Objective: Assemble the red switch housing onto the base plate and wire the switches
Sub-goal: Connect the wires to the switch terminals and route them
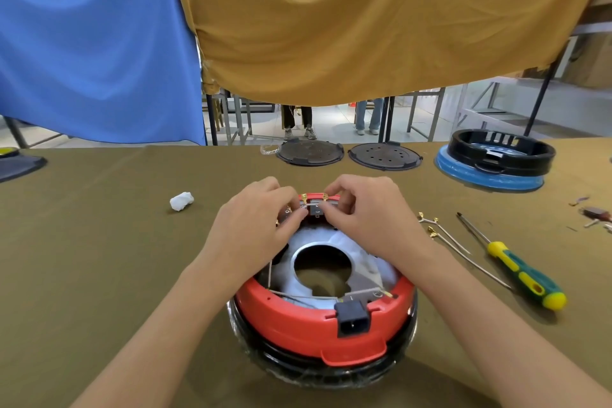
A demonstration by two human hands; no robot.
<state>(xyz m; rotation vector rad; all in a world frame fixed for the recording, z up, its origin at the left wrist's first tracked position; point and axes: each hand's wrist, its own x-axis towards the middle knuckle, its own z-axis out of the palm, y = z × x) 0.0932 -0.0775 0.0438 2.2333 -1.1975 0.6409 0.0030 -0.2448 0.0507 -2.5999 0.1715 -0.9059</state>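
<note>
The red housing sat at lower centre of the frame on the olive-covered bench, ringed below by a black rim, with a black socket set in its near wall and white padding around a round metal opening inside. Both hands worked at the housing's far edge, just above centre. The left hand had its fingers curled and pinching one end of a short pale wire, and the right hand pinched the other end between thumb and forefinger, beside small grey switches with brass terminals. To the right lay loose wires with brass ends, and just beyond them a screwdriver with a green and yellow handle. A crumpled white wad lay left of the hands. Along the bench's far edge sat two dark round plates and a black ring on a blue disc, at upper right. Blue and mustard cloths hung behind.
</note>
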